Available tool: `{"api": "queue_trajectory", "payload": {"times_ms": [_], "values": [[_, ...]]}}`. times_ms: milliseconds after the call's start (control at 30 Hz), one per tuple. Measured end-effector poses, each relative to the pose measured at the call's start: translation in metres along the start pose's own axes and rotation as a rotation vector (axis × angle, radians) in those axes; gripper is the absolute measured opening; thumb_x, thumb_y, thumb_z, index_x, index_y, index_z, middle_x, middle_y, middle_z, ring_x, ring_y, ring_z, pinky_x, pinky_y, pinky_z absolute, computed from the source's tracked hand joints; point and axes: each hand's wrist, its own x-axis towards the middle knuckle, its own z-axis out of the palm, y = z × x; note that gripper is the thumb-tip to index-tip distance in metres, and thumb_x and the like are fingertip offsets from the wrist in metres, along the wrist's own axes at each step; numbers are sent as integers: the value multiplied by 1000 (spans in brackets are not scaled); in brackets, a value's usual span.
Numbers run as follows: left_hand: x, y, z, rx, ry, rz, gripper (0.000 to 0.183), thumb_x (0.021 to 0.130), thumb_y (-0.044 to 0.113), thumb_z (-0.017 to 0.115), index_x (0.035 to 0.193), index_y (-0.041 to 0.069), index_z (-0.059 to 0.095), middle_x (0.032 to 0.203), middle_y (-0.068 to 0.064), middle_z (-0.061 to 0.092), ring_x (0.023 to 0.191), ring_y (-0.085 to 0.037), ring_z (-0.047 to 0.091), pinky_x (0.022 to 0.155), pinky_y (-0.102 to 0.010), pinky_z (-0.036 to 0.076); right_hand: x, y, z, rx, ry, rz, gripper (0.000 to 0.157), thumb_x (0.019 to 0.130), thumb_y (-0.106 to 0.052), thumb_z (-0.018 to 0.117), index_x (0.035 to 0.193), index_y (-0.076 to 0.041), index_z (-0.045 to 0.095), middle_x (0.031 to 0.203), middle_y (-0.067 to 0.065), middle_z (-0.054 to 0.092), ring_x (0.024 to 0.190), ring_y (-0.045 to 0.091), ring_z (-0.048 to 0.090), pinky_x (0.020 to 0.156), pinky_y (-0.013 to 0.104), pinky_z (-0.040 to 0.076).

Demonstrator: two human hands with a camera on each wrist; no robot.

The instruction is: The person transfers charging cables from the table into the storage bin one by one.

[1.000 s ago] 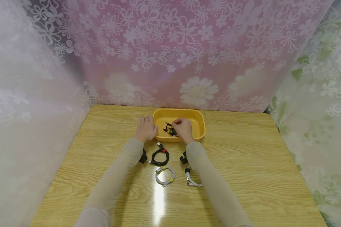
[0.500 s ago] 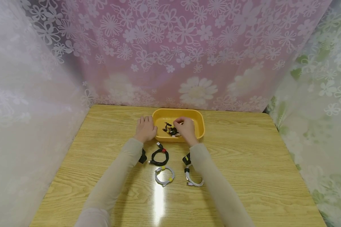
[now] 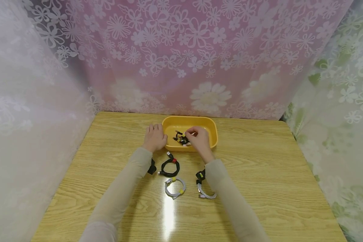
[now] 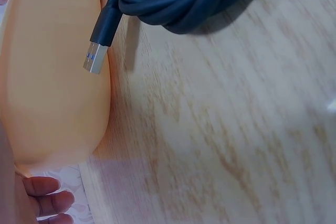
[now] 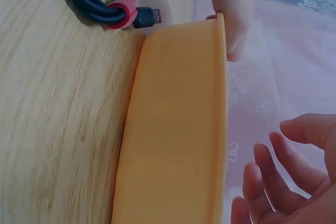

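Observation:
My left hand (image 3: 155,137) holds the left end of a yellow plastic basin (image 3: 187,121), thumb over the rim and fingers outside. Several short, mostly black cables (image 3: 181,138) lie bunched on the basin floor. My right hand (image 3: 200,137) hovers over the basin's right half, beside that bunch. In the right wrist view, the right hand's fingers (image 5: 283,166) are loosely bent, with a gap between thumb and forefinger and nothing held. The basin's side wall (image 4: 58,87) fills the left of the left wrist view.
In front of the basin lies a coiled black USB cable (image 3: 178,166) with a red tie. Nearer is a grey coiled cable (image 3: 184,186) with yellow ties. A white coiled cable (image 3: 210,197) lies partly under the right forearm. A floral curtain (image 3: 181,67) hangs behind the table.
My right hand has drawn back to the right and slightly nearer, away from the bunch of small cables. The left hand stays on the basin's rim.

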Motion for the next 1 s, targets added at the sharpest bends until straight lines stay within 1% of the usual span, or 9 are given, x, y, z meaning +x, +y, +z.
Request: {"api": "queue_trajectory", "payload": {"times_ms": [67, 200, 333, 567, 800, 900, 1000], "values": [[0, 0, 1, -1, -2, -3, 26, 101, 25, 40, 108, 0, 45, 106, -19, 47, 100, -37, 38, 91, -47, 29, -5, -1, -2, 6, 9, -8, 11, 92, -19, 69, 95, -9, 74, 93, 6, 68, 74, 22, 57, 66, 35, 47], [0, -1, 1, -5, -3, 0, 27, 101, 25, 40, 110, 0, 45, 107, -20, 47, 101, -38, 38, 92, -48, 29, -14, -2, -4, 41, 30, -68, 10, 91, -15, 70, 93, -7, 75, 93, 7, 69, 78, 22, 59, 71, 36, 48], [0, -1, 1, -8, 0, 4, 29, 101, 26, 40, 111, -1, 46, 107, -20, 47, 102, -38, 39, 93, -48, 30, -25, -3, -4, 79, 41, -114, 9, 90, -10, 71, 94, -3, 75, 90, 7, 70, 76, 22, 61, 70, 34, 48], [1, -1, 3, -9, 11, 8, 27, 101, 25, 40, 109, -1, 46, 105, -20, 47, 99, -37, 39, 90, -47, 30, -41, -5, -1, 106, 44, -98, 5, 88, -10, 73, 89, -5, 75, 88, 6, 69, 75, 22, 61, 66, 29, 46], [-1, 0, 0, -18, -4, 3, 25, 101, 24, 39, 108, 0, 45, 105, -19, 46, 99, -37, 37, 90, -47, 28, -56, -4, 5, 106, 38, -94, 4, 86, -7, 74, 89, -5, 75, 87, 6, 70, 73, 24, 61, 64, 27, 47], [-1, 1, -1, -26, -8, 3, 25, 101, 24, 39, 108, 0, 45, 105, -19, 46, 99, -37, 37, 91, -47, 28, -62, -1, 11, 104, 21, -77, 4, 85, -5, 75, 89, -3, 75, 86, 6, 70, 71, 22, 61, 64, 27, 48], [-1, 1, -1, -27, 0, 3, 26, 101, 24, 39, 108, 0, 45, 106, -20, 47, 101, -38, 38, 92, -48, 29, -67, 3, 18, 88, -2, -51, 5, 85, -7, 76, 89, -5, 75, 86, 4, 71, 69, 16, 61, 65, 26, 49]]}}
